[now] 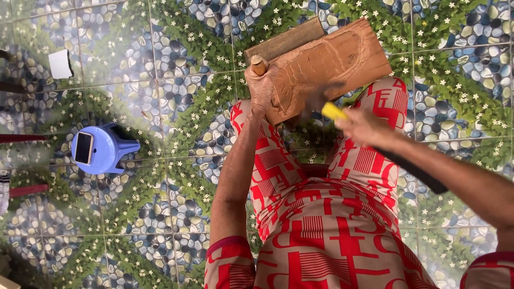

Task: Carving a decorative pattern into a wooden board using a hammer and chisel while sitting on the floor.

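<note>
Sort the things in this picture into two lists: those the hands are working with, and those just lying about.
In use:
- carved wooden board on the lap
- wooden-handled tool in the left hand
- yellow-and-black hammer in the right hand

Lying about:
- blue stool
- phone on it
- white paper on the floor

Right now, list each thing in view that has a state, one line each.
Left hand: closed around a wooden-handled tool, resting against the board.
Wooden-handled tool: upright in the fist, handle end showing; tip hidden.
Right hand: closed on the yellow-and-black handle, blurred.
Yellow-and-black handle: gripped, its head blurred.
Carved wooden board: propped on the lap, partly carved.
Blue stool: upright, phone on top.
Phone: lying flat, screen dark.
</note>
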